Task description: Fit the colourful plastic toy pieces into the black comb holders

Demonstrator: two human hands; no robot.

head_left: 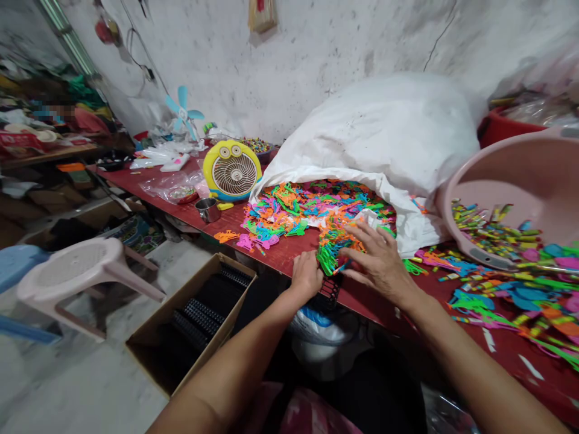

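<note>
My left hand is closed at the table's front edge, fingers curled at the side of a black plastic grid rack. What its fingertips press on is partly hidden. Bunched against that hand are green plastic pieces and orange ones. My right hand hovers close over this bunch, fingers spread and bent, with a small blue piece by the thumb. Behind both hands, a large white sack spills a heap of small bright plastic pieces onto the red table.
A pink tub lies tipped at right, holding yellow-banded small tubes; more coloured pieces spread before it. A yellow fan and metal cup stand left. Below are a cardboard box of black racks and a stool.
</note>
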